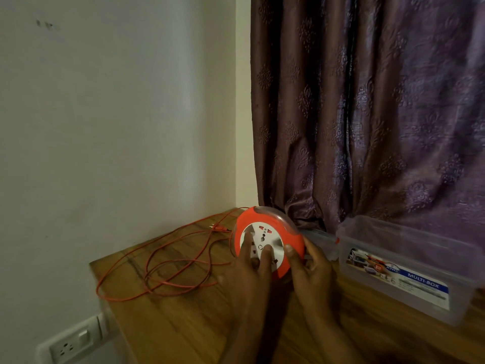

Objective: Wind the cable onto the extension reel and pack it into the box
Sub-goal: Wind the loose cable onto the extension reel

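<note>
Right now I take the extension reel (269, 241) as my landmark: it stands tilted on edge on the wooden table (183, 324), its white socket face turned toward me. Almost all of the orange cable (157, 271) lies unwound in loose loops to the reel's left, its plug (219, 227) near the reel's upper left edge. My left hand (249, 269) is the nearer one to that slack; its fingers lie fairly straight, spread flat on the socket face, pressing but gripping nothing. My right hand (312, 266) curls round the reel's right rim, thumb on the front, holding it steady. The clear plastic box (409, 258) sits just right of the reel, open at the top as far as I can tell. I judge winding has barely begun; the next turn should draw cable in from the left, and those crossed loops could snag.
</note>
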{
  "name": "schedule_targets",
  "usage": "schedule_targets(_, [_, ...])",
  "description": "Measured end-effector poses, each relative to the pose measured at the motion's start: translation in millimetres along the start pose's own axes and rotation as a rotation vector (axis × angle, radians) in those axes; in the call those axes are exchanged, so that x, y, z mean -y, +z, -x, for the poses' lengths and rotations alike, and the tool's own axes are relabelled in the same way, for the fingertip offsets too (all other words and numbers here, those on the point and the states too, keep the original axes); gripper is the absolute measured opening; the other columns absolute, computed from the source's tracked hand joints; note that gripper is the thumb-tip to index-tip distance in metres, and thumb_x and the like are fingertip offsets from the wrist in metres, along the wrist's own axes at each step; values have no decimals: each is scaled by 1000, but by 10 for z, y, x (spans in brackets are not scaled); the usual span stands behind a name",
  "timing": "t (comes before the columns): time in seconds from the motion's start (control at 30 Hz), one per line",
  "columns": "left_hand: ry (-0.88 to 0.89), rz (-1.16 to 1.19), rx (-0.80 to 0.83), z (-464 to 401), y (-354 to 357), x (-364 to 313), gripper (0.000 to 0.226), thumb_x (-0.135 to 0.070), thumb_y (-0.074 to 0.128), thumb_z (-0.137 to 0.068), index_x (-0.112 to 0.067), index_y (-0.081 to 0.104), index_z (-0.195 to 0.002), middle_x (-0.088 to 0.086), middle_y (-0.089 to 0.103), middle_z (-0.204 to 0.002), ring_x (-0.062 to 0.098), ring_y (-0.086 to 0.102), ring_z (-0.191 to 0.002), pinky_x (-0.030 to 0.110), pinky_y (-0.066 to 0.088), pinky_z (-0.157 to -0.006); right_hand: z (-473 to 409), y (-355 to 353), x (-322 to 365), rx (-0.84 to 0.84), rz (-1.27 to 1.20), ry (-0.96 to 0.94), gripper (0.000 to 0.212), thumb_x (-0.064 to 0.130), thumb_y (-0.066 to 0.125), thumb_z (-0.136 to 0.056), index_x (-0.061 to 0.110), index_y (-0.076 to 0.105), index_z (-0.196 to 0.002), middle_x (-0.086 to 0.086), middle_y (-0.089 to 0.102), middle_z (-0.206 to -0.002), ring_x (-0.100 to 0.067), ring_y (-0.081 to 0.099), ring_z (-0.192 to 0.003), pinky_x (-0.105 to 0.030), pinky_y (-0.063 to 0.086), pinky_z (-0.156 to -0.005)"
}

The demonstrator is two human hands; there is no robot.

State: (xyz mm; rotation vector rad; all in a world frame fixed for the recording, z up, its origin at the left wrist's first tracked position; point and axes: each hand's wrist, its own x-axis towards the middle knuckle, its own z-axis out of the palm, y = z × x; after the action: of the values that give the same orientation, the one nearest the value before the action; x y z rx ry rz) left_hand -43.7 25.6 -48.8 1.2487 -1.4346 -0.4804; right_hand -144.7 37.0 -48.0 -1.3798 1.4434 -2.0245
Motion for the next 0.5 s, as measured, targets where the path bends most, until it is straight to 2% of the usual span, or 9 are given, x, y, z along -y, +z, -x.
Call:
schedule_targets(0.07, [-8, 17, -8, -5, -13, -9, 59, -62, 43, -86, -47, 27, -140, 1, 67, -118, 17, 62, -106, 53, 40, -101, 4, 0, 12, 14, 16, -13, 42, 36, 64, -84, 20, 59, -122, 1, 65, -112, -7, 65, -91, -15, 56, -62])
schedule_targets(0.1, [-16, 23, -15, -2, -8, -18, 60, -62, 45, -86, -45, 28, -141, 2, 66, -120, 18, 62, -106, 50, 44, -99, 6, 5, 20, 23, 18, -15, 42, 35, 65, -84, 21, 59, -122, 2, 65, -113, -6, 64, -91, -15, 56, -63])
schedule_targets(0.17, [-35, 62, -38, 16, 16, -25, 63, -62, 47, -85, -43, 28, -141, 2, 63, -125, 18, 62, -106, 44, 49, -95, 20, 24, 33, 37, 11, -15, 41, 33, 66, -84, 19, 59, -122, 2, 64, -114, -8, 64, -95, -21, 57, -72])
schedule_targets(0.27, [-21, 127, -43, 50, 43, -18, 60, -57, 49, -87, -47, 26, -141, 1, 55, -133, 19, 56, -114, 48, 48, -96, 39, 53, 44, 52, -25, -7, 38, 30, 66, -84, 21, 60, -120, 4, 65, -113, -4, 64, -95, -24, 58, -76])
schedule_targets(0.33, [25, 7, -51, 32, 61, -3, 54, -44, 51, -90, -48, 30, -139, 2, 51, -135, 21, 49, -119, 50, 44, -99, 33, 49, 23, 53, -34, 8, 38, 31, 66, -84, 19, 61, -120, 2, 67, -113, -5, 65, -95, -26, 58, -76])
schedule_targets(0.43, [100, -305, -56, -7, 69, -25, 56, -25, 59, -85, -47, 41, -132, 0, 38, -146, 24, 31, -133, 50, 32, -105, -2, 10, -15, 62, -21, 24, 40, 34, 65, -84, 18, 62, -120, 0, 69, -111, -6, 67, -92, -21, 58, -72])
schedule_targets(0.5, [118, -367, -38, -7, 62, -36, 57, -17, 63, -80, -44, 48, -128, -1, 36, -149, 26, 26, -135, 50, 30, -106, -14, 3, -32, 73, -20, 35, 42, 35, 64, -84, 16, 62, -121, -2, 69, -111, -11, 68, -94, -25, 59, -75])
